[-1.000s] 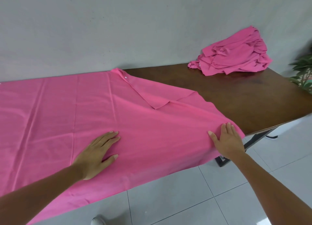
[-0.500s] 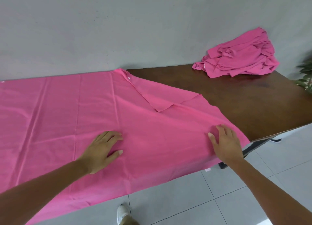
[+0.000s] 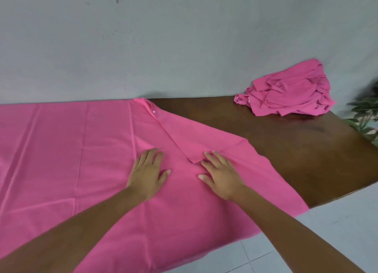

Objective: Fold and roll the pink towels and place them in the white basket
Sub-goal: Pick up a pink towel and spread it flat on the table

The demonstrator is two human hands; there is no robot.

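Both forearms are bare from the lower edge to the wrists; the left hand (image 3: pixel 146 176) and right hand (image 3: pixel 222 178) are bare too, fingernails short.

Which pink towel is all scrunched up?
The towel heap at the far right end of the table. The other towel lies spread flat, with the left hand and right hand resting on it.

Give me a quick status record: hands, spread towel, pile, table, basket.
left hand: flat, fingers straight, resting on spread pink towel
right hand: flat on the same towel, fingertips at its folded-over corner
pile of pink towels: crumpled, far right of wooden table, by the wall
white basket: not in view
progress: one corner turned over, nothing rolled
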